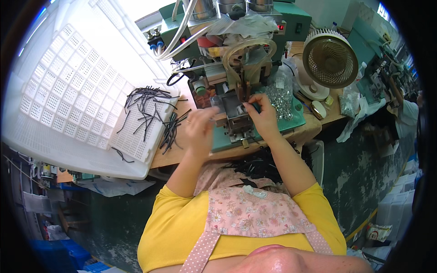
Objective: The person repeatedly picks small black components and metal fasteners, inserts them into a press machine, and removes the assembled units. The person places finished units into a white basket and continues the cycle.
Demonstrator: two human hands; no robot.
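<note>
Two hands are seen at a green machine (236,54): the right hand (260,113) is pinched on a small part at its metal fixture (236,116), the left hand (199,129) curled just beside, its grip unclear, with black strips (150,113) beyond it on a white crate (68,91).

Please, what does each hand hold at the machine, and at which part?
The right hand pinches something small at the machine's metal block; what and where cannot be told. The left hand is blurred; its hold cannot be told.

The left hand (200,129) is motion-blurred — whatever its fingers pinch cannot be made out. The right hand (260,113) covers the small part at the green machine (236,54) — too small to tell.
</note>
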